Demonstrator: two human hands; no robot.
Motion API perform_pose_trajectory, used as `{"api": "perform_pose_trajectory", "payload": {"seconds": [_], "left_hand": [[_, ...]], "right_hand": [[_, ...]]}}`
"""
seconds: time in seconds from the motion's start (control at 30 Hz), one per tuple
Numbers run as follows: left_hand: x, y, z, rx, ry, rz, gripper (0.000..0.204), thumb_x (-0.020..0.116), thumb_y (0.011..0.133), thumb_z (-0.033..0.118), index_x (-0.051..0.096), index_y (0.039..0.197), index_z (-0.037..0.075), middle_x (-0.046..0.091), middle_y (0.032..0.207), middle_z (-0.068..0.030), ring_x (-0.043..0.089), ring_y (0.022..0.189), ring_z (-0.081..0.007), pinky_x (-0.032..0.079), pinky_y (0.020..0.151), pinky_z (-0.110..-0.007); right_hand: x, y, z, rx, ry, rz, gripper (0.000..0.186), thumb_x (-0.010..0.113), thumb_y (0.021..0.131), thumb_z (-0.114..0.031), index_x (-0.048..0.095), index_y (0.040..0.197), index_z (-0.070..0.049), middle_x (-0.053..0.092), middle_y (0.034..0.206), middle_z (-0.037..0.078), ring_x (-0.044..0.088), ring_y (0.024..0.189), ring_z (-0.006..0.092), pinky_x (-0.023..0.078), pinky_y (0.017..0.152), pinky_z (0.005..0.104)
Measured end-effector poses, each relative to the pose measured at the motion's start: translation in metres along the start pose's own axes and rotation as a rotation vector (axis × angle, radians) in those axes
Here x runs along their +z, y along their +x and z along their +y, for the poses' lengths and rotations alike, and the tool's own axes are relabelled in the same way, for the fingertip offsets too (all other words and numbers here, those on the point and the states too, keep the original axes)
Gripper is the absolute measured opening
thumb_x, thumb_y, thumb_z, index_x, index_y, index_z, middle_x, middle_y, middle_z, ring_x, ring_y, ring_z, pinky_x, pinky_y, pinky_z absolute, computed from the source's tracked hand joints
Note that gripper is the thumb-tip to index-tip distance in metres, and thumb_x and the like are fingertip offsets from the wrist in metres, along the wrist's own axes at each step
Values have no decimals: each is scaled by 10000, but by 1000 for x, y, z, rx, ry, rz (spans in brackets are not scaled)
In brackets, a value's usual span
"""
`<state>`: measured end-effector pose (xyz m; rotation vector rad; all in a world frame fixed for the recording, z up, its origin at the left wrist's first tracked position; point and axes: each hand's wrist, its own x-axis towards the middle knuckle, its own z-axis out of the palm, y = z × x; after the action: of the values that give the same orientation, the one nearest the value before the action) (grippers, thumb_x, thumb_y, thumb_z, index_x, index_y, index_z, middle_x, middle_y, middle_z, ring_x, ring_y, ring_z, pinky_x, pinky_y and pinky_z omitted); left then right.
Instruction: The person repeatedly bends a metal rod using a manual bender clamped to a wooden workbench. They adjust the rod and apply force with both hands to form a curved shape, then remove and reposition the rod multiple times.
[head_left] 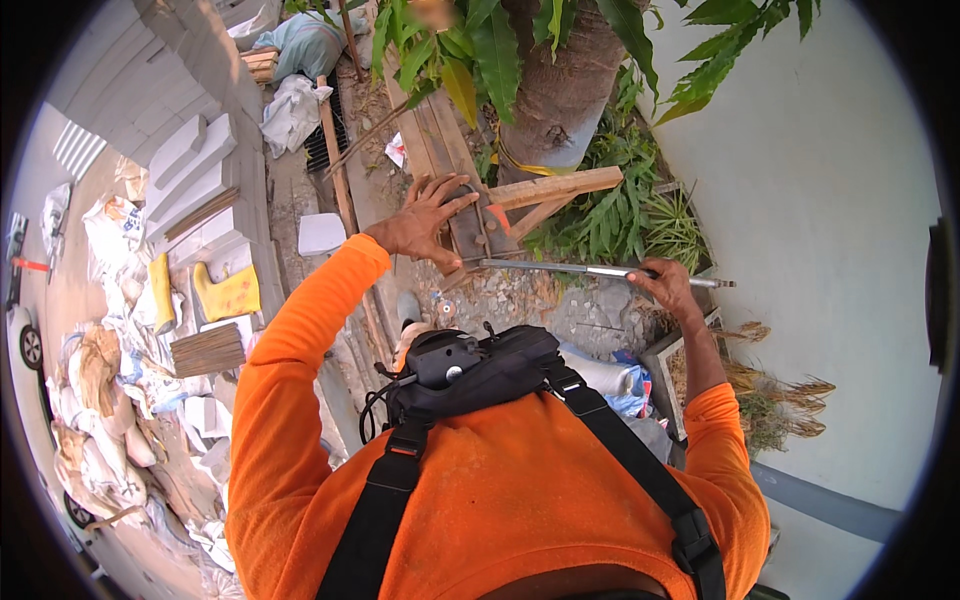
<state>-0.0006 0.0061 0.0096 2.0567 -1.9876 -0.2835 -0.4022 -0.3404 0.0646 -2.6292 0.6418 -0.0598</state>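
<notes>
My left hand (pixel 425 222) rests with spread fingers over a dark flat piece (pixel 466 225) at the near end of a wooden plank bench (pixel 440 140). Its thumb reaches toward the bench's near edge. To the right, my right hand (pixel 668 288) is closed round a long thin metal bar (pixel 570 267). The bar runs roughly level from beside the left thumb to past the right hand. Whether its left end is joined to anything is too small to tell. A small orange piece (pixel 499 217) lies by the bench, near a light wooden brace (pixel 560 187).
A tree trunk (pixel 560 90) with hanging leaves stands just beyond the bench. A pale wall (pixel 800 200) rises at right. Grey blocks (pixel 200 160), yellow boots (pixel 226 292) and crumpled sacks (pixel 110 400) fill the left. Rubble (pixel 590 310) covers ground below the bar.
</notes>
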Motion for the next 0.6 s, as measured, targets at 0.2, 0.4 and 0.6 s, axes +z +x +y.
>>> {"api": "perform_pose_trajectory", "payload": {"seconds": [0.2, 0.4, 0.6], "left_hand": [[0, 0, 1, -7, -7, -9, 1262, 731, 675, 832, 255, 1649, 186, 145, 1700, -177, 124, 1563, -449, 58, 1239, -688], [0, 0, 0, -3, -17, -12, 1266, 704, 677, 856, 249, 1652, 190, 137, 1702, -174, 111, 1566, -448, 45, 1244, -685], [-1, 1, 1, -17, 22, -38, 1277, 666, 677, 893, 242, 1653, 188, 124, 1705, -169, 98, 1569, -443, 31, 1244, -688]], "right_hand": [[2, -9, -9, 30, -15, -9, 575, 771, 850, -592, 767, 903, -20, 657, 718, 125, 646, 665, 292, 497, 632, 407], [5, -17, -9, 36, -40, 18, 577, 781, 846, -584, 766, 916, -12, 690, 759, 149, 690, 720, 318, 521, 660, 411], [10, -25, -7, 89, -39, 11, 601, 776, 843, -604, 768, 947, -12, 711, 813, 169, 710, 767, 341, 537, 695, 429]]}}
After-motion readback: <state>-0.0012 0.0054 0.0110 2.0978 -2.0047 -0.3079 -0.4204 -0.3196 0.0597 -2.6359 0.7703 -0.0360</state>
